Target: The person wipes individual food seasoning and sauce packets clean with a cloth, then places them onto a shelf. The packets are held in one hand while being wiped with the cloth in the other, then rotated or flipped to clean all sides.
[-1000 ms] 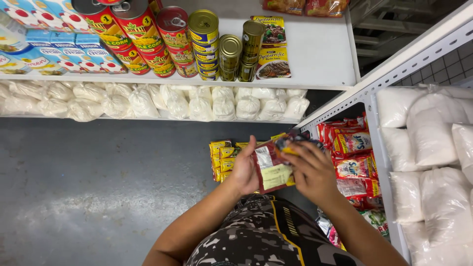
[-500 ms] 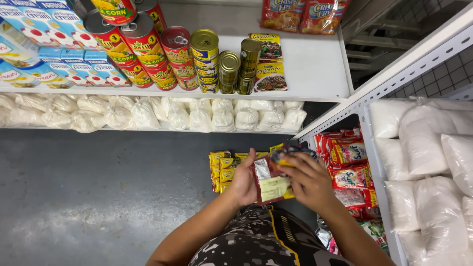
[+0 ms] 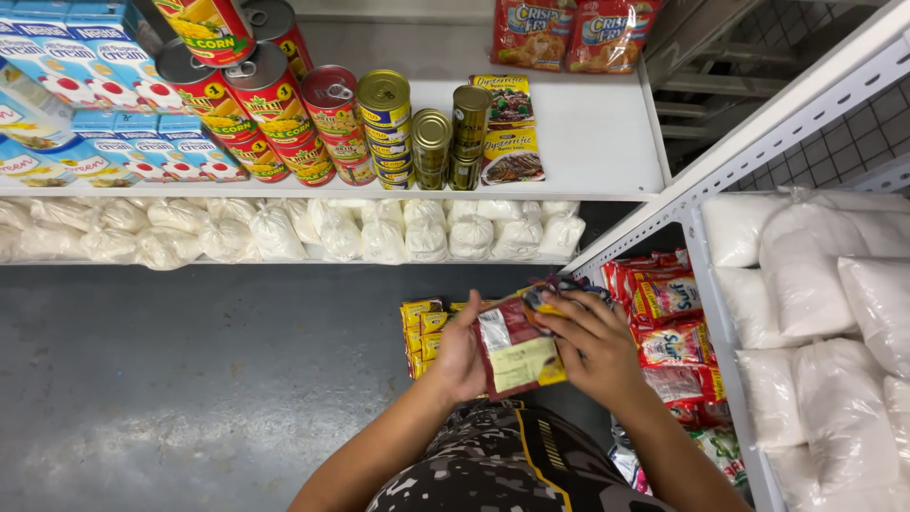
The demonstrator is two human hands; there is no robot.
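Note:
Both my hands hold a stack of flat foil sachets [image 3: 517,343], dark red and pale yellow, in front of my body. My left hand [image 3: 463,356] grips the stack's left edge. My right hand [image 3: 592,343] lies over its right side with the fingers spread across the top packets. Under the hands, a bundle of yellow sachets [image 3: 424,332] rests low beside the grey floor [image 3: 190,379].
Ahead is a white shelf [image 3: 597,142] with red cans [image 3: 275,104], gold cans [image 3: 431,142], blue cartons [image 3: 57,85] and sachets; white bags [image 3: 284,232] fill the tier below. A rack at right holds red packets [image 3: 668,303] and white sacks [image 3: 815,313].
The view has tilted so the shelves sit lower in frame. My hands keep hold of the sachets and have shifted only slightly on them.

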